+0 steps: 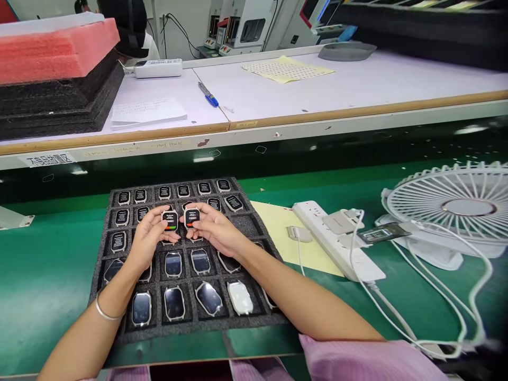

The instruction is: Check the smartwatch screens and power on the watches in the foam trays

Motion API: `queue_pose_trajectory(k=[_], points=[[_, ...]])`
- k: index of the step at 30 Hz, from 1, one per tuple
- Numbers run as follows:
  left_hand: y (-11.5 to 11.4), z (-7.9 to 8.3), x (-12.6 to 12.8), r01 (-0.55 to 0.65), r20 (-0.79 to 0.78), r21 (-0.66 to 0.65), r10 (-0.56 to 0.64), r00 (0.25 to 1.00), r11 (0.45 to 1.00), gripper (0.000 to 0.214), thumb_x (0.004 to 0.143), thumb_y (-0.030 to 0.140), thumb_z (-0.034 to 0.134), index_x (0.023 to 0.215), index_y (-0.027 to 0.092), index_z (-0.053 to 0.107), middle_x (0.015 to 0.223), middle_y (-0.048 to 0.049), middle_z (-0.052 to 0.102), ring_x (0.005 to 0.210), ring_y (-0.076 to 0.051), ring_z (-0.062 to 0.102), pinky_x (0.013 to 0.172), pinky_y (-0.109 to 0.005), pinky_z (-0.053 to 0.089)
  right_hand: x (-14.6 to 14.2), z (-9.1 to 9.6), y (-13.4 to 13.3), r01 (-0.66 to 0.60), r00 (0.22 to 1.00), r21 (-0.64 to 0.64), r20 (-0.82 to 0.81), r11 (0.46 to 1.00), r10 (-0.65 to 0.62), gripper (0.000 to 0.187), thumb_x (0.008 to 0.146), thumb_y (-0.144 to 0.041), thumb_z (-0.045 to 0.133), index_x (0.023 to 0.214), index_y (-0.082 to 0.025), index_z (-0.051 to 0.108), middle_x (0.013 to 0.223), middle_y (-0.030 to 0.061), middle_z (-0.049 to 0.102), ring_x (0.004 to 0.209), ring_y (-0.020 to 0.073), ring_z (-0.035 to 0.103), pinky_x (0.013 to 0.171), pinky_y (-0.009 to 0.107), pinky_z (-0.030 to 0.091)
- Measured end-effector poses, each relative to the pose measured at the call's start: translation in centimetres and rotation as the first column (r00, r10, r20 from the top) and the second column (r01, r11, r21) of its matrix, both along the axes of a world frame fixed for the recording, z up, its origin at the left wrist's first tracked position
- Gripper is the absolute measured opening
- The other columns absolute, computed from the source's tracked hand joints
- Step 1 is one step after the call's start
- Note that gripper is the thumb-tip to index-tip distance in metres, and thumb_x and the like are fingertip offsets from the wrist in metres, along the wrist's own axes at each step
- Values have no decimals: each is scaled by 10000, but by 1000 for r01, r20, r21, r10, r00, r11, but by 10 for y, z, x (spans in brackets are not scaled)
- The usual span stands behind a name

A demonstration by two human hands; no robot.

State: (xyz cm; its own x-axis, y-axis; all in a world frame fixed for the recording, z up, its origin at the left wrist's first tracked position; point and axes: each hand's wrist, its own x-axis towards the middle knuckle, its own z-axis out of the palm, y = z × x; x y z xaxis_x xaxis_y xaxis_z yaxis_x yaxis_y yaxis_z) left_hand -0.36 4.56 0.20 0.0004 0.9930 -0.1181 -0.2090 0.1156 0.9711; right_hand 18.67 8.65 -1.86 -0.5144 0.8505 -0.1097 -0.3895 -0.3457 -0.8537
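Note:
My left hand [153,235] grips a smartwatch case [170,220] without a strap, its screen lit with text and a green and red bar. A second smartwatch case [192,216], lit with text and a red bar, is between the fingers of my right hand [214,227]. Both thumbs lie at the lower part of the screens. Beneath my hands is a dark grey foam tray [156,307] with watch cases in its pockets. Those in the back rows show lit text; nearer ones, like this watch case [174,302], have dark screens. One white watch piece [240,298] sits at the front right.
On the right are a white power strip [337,241], a white fan [448,206], loose cables and a yellow sheet [273,227]. A raised shelf [254,114] behind holds a blue pen [208,95], papers [148,111] and stacked foam [55,74]. A person [127,26] is beyond it.

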Motion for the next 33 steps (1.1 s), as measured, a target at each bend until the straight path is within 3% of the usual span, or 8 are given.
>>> queue_pose_trajectory(k=[22,33], points=[[-1,1,1,34,-7,-17,-34,999,999,449,736,309,712,1145,177,585,985,-47,727,661,-182,737,653,-305,619,-1,2,-2,-2,1000,53,30,999,0,462,730,-118,681,1171,-211,582,872,4,701,730,155,703,712,284,534],[-1,0,0,46,-12,-10,-46,999,999,423,725,253,667,1134,180,590,1027,-59,724,662,-187,739,668,-327,622,-1,0,-2,9,1000,59,24,998,-11,453,715,-130,696,1152,-219,612,867,-4,709,716,164,708,691,303,548]])
